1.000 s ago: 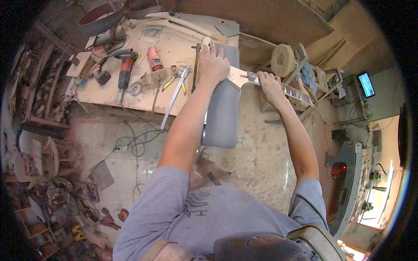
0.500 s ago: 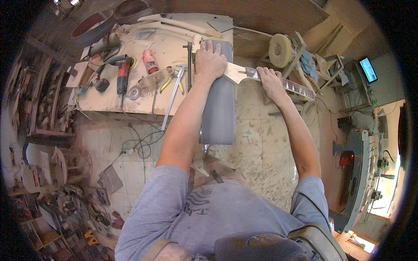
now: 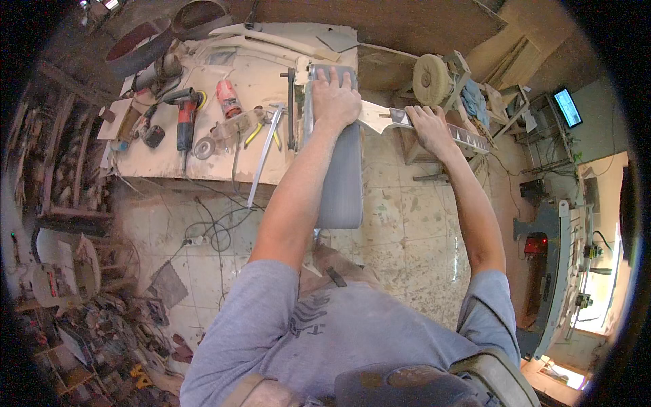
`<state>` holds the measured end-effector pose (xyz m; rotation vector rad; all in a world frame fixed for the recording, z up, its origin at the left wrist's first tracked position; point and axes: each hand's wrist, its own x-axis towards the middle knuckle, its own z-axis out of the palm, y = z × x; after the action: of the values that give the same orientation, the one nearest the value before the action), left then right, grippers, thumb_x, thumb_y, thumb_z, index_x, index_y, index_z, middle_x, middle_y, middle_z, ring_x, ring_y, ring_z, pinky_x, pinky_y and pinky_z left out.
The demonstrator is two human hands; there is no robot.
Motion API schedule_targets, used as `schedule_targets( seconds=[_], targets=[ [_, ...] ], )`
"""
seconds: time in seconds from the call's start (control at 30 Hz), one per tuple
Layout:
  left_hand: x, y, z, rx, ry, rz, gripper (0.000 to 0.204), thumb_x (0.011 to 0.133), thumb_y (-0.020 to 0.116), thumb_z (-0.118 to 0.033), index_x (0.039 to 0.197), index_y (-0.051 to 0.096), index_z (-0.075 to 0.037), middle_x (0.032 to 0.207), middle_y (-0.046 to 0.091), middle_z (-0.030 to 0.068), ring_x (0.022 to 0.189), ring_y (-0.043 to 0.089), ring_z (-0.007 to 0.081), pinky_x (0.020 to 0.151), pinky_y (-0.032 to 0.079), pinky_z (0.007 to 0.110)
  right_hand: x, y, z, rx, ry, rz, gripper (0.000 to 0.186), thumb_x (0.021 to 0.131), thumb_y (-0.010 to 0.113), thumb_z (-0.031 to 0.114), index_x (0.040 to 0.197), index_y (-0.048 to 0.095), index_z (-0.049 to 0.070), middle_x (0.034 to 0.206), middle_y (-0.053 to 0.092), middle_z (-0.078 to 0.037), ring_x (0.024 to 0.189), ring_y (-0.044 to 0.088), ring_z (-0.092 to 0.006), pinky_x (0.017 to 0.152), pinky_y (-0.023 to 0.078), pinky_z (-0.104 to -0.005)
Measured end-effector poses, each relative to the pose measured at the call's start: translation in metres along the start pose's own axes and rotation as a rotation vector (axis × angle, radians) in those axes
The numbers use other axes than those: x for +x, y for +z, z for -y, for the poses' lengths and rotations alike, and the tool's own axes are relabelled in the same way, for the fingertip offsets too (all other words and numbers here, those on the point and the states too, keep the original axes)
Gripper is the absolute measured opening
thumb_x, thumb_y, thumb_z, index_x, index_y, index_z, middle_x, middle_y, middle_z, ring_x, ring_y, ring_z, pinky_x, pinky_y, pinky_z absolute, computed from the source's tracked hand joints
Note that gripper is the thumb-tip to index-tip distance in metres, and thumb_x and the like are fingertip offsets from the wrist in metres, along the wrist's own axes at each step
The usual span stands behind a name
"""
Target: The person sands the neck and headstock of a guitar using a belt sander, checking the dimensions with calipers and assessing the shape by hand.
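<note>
Upper left of frame: one dusty workbench bearing one red angle grinder and one red spray can. Upper centre: left hand, fingers spread flat, pressing one grey guitar body. Right of centre: right hand, fingers clamped around one guitar neck.

Grey guitar body lying flat, overhanging workbench edge, pale neck extending rightward, level
</note>
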<state>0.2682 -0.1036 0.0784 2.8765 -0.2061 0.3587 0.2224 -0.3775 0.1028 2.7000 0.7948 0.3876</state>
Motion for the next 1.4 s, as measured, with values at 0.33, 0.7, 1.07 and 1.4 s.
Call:
schedule_targets(
  seconds=[0.33, 0.7, 1.07, 1.4],
  targets=[
    [-0.010, -0.015, 0.027, 0.044, -0.039, -0.069, 0.058, 0.104, 0.035, -0.035, 0.156, 0.048, -0.012, 0.163, 0.040, 0.0223, 0.150, 0.038, 0.0437, 0.118, 0.034, 0.054, 0.032, 0.000, 0.026, -0.024, 0.021, 0.011, 0.032, 0.097, 0.054, 0.011, 0.130, 0.054, 0.010, 0.117, 0.065, -0.007, 0.117, 0.062, -0.0248, 0.102, 0.044, -0.0518],
    [-0.014, -0.016, 0.044, 0.036, -0.045, -0.128, 0.057, 0.104, 0.038, -0.035, 0.154, 0.052, -0.013, 0.161, 0.044, 0.0195, 0.147, 0.042, 0.0392, 0.118, 0.035, 0.050, 0.040, 0.012, 0.045, -0.012, 0.067, -0.086, 0.036, 0.095, 0.058, 0.007, 0.130, 0.054, 0.010, 0.118, 0.065, -0.007, 0.116, 0.063, -0.0250, 0.100, 0.045, -0.0494],
    [-0.005, -0.017, 0.051, 0.000, -0.021, -0.037, 0.060, 0.105, 0.030, -0.037, 0.159, 0.043, -0.015, 0.166, 0.036, 0.0194, 0.150, 0.039, 0.0407, 0.121, 0.032, 0.051, 0.042, 0.014, 0.052, -0.042, 0.112, -0.075, 0.037, 0.088, 0.063, 0.007, 0.124, 0.055, 0.009, 0.111, 0.065, -0.007, 0.113, 0.063, -0.0247, 0.098, 0.044, -0.0471],
    [0.005, -0.015, 0.056, 0.007, 0.064, -0.056, 0.060, 0.103, 0.033, -0.035, 0.156, 0.048, -0.012, 0.163, 0.040, 0.0213, 0.149, 0.041, 0.0417, 0.120, 0.034, 0.051, 0.037, 0.012, 0.060, 0.032, 0.182, -0.085, 0.046, 0.083, 0.066, 0.003, 0.127, 0.054, 0.008, 0.110, 0.063, -0.008, 0.112, 0.061, -0.0255, 0.099, 0.041, -0.0466]
  ],
)
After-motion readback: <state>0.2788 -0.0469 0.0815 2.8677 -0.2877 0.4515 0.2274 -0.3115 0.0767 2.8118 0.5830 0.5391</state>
